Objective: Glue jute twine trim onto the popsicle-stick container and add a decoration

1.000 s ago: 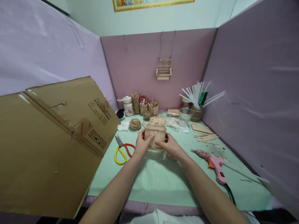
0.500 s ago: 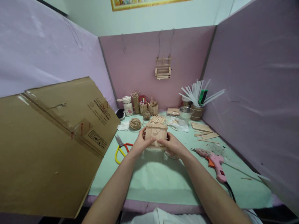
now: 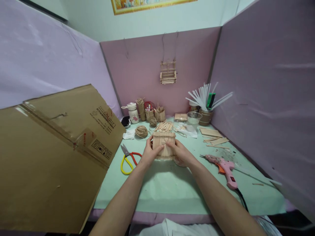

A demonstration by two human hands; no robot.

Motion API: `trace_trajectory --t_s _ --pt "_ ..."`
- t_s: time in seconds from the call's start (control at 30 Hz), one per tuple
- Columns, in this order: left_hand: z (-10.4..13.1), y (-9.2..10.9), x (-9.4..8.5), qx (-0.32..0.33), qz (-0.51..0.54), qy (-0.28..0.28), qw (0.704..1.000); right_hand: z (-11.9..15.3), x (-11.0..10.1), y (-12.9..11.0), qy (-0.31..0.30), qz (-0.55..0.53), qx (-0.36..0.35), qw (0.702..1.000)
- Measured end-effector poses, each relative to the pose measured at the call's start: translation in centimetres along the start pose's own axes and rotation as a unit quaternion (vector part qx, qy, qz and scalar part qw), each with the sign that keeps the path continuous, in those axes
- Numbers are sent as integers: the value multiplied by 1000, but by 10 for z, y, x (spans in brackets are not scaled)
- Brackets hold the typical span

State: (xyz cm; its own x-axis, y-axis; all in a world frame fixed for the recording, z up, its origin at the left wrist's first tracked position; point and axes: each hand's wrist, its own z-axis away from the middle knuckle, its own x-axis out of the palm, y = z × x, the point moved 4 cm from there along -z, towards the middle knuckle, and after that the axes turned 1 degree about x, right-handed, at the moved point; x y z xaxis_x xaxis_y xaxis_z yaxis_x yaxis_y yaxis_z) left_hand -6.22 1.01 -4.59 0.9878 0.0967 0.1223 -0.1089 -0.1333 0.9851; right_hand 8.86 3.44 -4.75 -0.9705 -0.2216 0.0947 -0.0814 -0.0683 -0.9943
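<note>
Between my two hands is a small craft-stick holder [image 3: 162,139], with wavy edging along its top and bottom and a heart shape on the side facing me. My left hand [image 3: 150,154] grips its left side, thumb across the front. My right hand [image 3: 182,153] holds the right side, its thumb pressed by the heart. Partly behind my right hand lies a clear round item [image 3: 180,163], mostly hidden. Scissors [image 3: 130,160] with red and yellow handles rest left of my left hand. A pink glue gun [image 3: 225,166] lies to the right.
A large cardboard sheet [image 3: 56,157] leans in at left. Behind my hands are a ball of twine [image 3: 141,131], loose craft sticks [image 3: 164,126], a clear cup [image 3: 193,120] and a pot of glue sticks [image 3: 205,117]. Flat wooden sticks [image 3: 211,132] lie at right.
The holder has tilted a little in my hands, so its heart side shows more fully. Both hands keep their grip, and the whole view has shifted slightly.
</note>
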Motion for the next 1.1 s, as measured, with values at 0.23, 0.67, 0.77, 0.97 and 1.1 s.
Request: trace_trajectory --t_s 0.23,0.67,0.77,0.97,1.1 --pt "0 -3 -1 0 -23 34 999 -3 -3 5 15 18 -10 1000" --pt "1 -6 1 5 -14 32 999 -5 -3 8 14 40 -28 999" --pt "1 -6 1 4 -19 25 999 -4 -3 8 17 46 -30 998" --pt "3 -2 0 1 -8 32 999 -3 -4 6 12 57 -37 998" --pt "2 -4 -1 0 -5 37 999 -4 -6 6 10 68 -42 997"
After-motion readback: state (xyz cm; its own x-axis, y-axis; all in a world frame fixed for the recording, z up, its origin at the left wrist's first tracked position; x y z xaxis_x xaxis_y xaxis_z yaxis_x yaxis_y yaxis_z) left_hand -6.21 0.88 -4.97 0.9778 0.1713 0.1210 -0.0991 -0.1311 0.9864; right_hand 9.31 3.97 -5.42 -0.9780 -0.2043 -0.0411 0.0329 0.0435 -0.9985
